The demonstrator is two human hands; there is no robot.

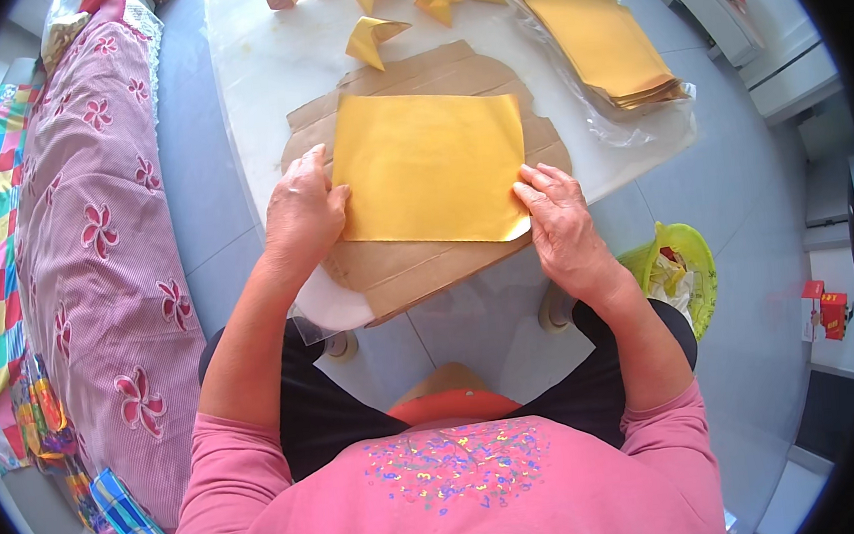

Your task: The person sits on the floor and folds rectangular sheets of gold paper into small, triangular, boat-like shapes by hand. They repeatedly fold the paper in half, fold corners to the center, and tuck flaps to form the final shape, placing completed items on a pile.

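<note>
Both hands clamped on the sheet (429,166): left hand (304,211) at its left edge, right hand (561,221) at its right. Sheet sits between them, over cardboard (412,271). Possible fault: creasing, from uneven pull.

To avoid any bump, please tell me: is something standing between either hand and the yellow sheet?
Nothing visible does: the left hand and right hand touch the yellow sheet at its opposite side edges.
</note>
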